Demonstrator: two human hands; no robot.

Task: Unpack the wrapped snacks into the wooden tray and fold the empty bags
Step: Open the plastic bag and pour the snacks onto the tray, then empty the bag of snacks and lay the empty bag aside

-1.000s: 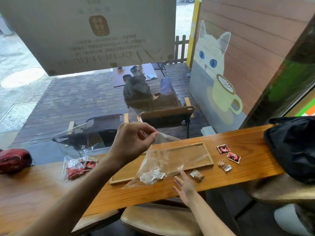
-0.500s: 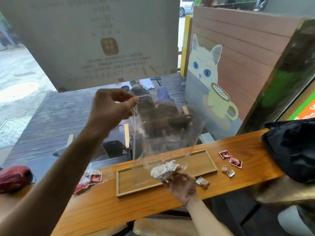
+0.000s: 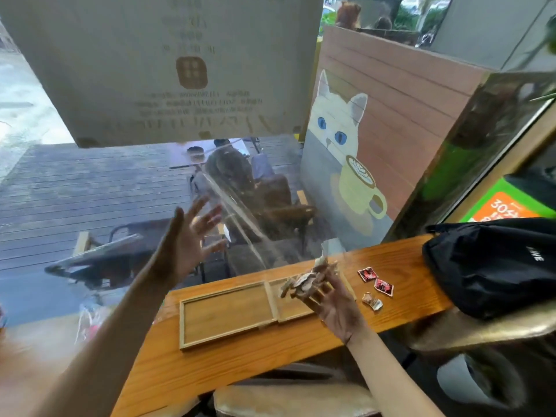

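L hand (image 3: 188, 245) has let go of clear bag (image 3: 240, 218), fingers now spread; R hand (image 3: 329, 299) still cups crumpled snacks (image 3: 304, 282).

clear glossy plastic bag (image 3: 240, 218) above the wooden tray (image 3: 228, 314): tray pale, matt, smooth wood. counter (image 3: 270, 353) under tray: orange wood, glossy. right of tray: crinkled red foil wrappers (image 3: 376, 279); black matt cloth bag (image 3: 493, 263).

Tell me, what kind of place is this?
Probably a café's window counter: a wall painting of a cat with a latte cup, a long wooden counter against the glass, and outdoor deck seating beyond it.
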